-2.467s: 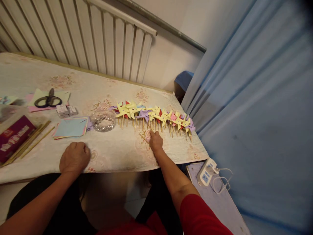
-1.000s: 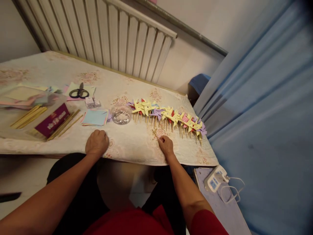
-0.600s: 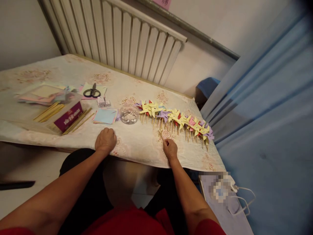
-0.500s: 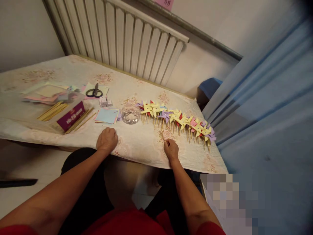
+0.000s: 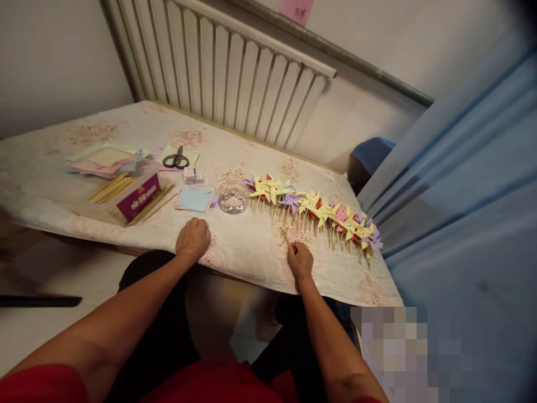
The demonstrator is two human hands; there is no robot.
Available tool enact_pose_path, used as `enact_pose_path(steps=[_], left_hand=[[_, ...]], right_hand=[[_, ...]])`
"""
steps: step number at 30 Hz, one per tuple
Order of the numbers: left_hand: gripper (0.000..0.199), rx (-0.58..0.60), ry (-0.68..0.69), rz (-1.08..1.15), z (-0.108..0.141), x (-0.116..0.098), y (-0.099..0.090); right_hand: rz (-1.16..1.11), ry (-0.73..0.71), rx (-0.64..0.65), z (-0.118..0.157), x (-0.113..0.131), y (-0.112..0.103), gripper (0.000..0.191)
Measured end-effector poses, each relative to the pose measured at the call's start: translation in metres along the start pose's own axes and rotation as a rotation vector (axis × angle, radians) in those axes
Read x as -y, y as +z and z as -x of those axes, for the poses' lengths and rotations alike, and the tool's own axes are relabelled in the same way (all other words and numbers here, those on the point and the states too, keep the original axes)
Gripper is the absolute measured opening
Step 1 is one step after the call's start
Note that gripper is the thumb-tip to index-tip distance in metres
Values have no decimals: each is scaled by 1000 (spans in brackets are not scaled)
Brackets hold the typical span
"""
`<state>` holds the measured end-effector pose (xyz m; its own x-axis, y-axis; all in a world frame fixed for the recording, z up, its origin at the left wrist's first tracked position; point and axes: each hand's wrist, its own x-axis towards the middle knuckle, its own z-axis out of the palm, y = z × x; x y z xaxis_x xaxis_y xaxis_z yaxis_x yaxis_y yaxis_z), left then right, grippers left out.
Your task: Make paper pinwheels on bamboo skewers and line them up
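My left hand (image 5: 193, 238) rests closed on the cloth near the table's front edge; whether anything is inside it is hidden. Below the pinwheels, my right hand (image 5: 301, 259) pinches a thin stick (image 5: 288, 240) that points up and left. A row of paper pinwheels (image 5: 314, 207), yellow, purple, red and pink, lies along the right part of the table with sticks toward me. A round clear dish of small shiny pieces (image 5: 233, 200) sits left of them. Beside it is a stack of square paper (image 5: 193, 198), light blue on top, just beyond my left hand.
Scissors (image 5: 176, 159) lie on paper behind two small white boxes (image 5: 193, 176). At the left are a clear box with a purple label (image 5: 138, 198), wooden sticks (image 5: 109, 189) and coloured sheets (image 5: 103, 159). A radiator (image 5: 235, 67) stands behind; a blue curtain (image 5: 461, 184) hangs right.
The whole view has shifted, so the table and both hands appear slightly further right. Both hands keep nearly the same pose and place on the table.
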<state>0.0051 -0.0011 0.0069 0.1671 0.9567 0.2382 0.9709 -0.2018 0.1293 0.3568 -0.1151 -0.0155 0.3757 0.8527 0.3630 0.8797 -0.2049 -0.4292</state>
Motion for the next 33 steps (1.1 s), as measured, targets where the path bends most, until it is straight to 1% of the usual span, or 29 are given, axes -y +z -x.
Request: enact_pose_path(steps=[8,16,24,33], left_hand=[[27,9,-15,38,0,0,-1],[28,-7,-9,-13,1,0,1],[28,-21,0,-3,2,1,4],[29,-3,-13,22,1,1,2]], right_hand=[[-3,8,3,0,3,-2,22],[-2,-4,-2,1,1,-1,24],[-7,-8,-4,1,1,-1,24],[-6,-8,-8,1,0,0,25]])
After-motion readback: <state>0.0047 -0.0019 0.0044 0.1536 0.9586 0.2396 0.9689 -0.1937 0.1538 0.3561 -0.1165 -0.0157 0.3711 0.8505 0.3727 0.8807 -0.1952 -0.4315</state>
